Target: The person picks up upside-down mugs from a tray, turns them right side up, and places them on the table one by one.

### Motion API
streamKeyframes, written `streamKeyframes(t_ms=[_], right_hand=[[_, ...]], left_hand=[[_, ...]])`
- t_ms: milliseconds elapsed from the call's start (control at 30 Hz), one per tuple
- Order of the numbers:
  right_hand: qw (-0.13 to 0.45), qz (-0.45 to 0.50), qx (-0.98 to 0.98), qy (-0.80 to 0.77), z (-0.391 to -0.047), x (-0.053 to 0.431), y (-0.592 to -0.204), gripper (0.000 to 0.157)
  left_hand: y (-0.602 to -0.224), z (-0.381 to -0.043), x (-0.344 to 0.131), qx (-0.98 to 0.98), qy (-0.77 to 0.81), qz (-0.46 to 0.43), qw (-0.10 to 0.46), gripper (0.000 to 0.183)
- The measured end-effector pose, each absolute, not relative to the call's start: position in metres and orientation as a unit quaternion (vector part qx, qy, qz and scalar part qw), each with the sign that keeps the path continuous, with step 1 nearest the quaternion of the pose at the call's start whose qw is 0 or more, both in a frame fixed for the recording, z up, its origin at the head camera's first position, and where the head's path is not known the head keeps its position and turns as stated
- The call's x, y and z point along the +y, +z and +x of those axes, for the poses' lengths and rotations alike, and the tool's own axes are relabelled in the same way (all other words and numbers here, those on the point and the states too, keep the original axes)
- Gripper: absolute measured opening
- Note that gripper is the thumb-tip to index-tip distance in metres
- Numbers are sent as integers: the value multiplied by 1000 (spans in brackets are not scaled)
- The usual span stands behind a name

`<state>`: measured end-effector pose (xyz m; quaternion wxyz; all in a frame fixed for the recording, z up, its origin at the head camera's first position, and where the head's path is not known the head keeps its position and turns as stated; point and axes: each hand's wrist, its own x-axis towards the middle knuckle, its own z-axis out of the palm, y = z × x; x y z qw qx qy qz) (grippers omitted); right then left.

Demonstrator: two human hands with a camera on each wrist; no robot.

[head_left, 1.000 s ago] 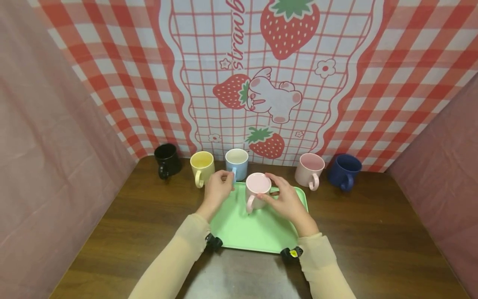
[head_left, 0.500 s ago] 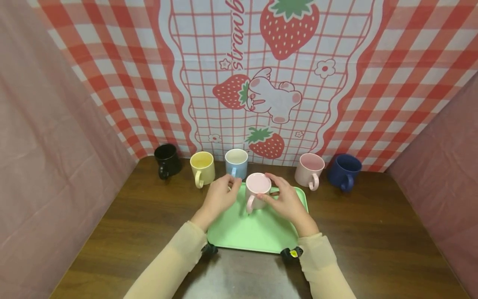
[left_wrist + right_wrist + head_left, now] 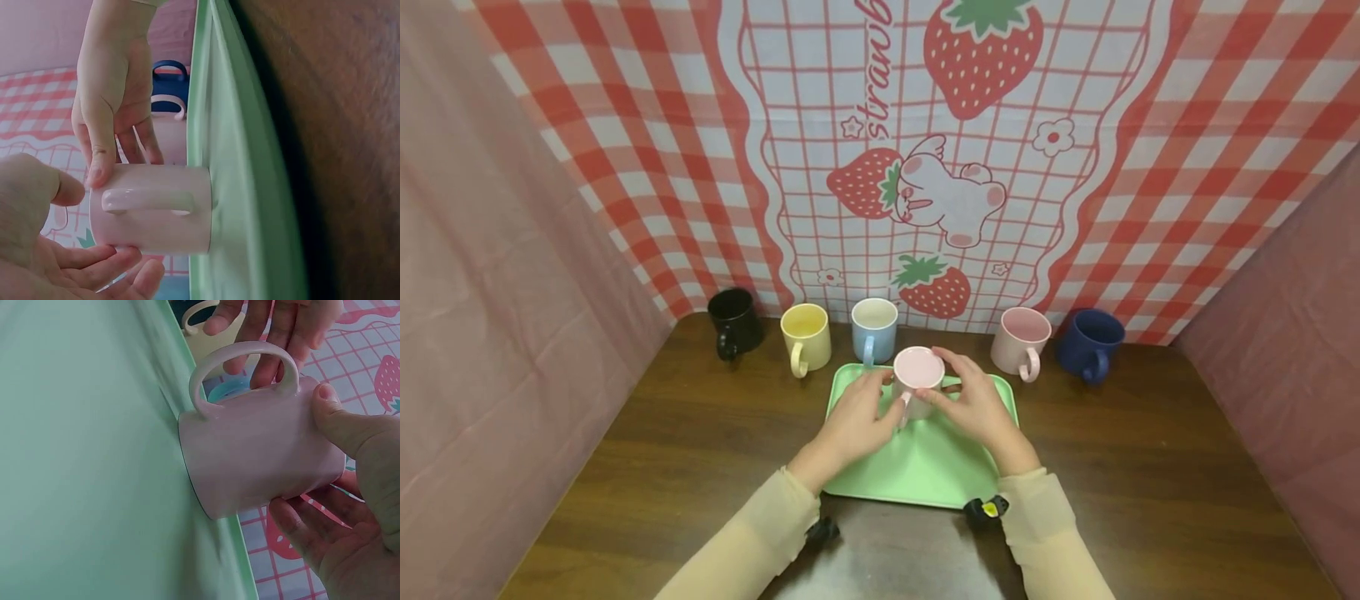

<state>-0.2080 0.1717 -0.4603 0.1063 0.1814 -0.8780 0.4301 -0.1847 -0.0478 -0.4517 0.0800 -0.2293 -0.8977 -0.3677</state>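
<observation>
A pale pink mug [image 3: 919, 367] stands upright near the back of the green tray [image 3: 917, 475], its handle toward the front. My right hand [image 3: 976, 404] grips it from the right, thumb on the near side by the rim and fingers round the far side, as the right wrist view shows on the mug [image 3: 262, 453]. On the left, my left hand [image 3: 853, 423] is beside it. In the left wrist view the left fingers [image 3: 103, 265] reach along the mug's side with their tips at its wall, while the thumb [image 3: 67, 189] stays apart from it.
Behind the tray, along the checked strawberry cloth [image 3: 947, 192], stand a black mug [image 3: 737, 321], a yellow mug [image 3: 807, 337], a light blue mug [image 3: 876, 329], another pink mug [image 3: 1021, 340] and a navy mug [image 3: 1092, 346]. Pink drapes [image 3: 1292, 367] hang at both sides of the wooden table [image 3: 1150, 467].
My left hand has moved from the light blue mug's handle rightward and nearer to the pink mug's left side. The right hand and pink mug have stayed in place.
</observation>
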Motion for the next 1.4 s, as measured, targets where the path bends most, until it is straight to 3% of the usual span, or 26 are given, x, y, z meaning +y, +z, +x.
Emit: streamKeyframes(t_ms=[767,1400], right_hand=[[116,181,-874,435,-205,170,-458,72],[120,179,-873,437,-205,168,-457,72]], left_hand=[[-457,-183,-45,-905,-351,-219,94,46],[-455,-182,-42,-905,-343,-228,103,35]])
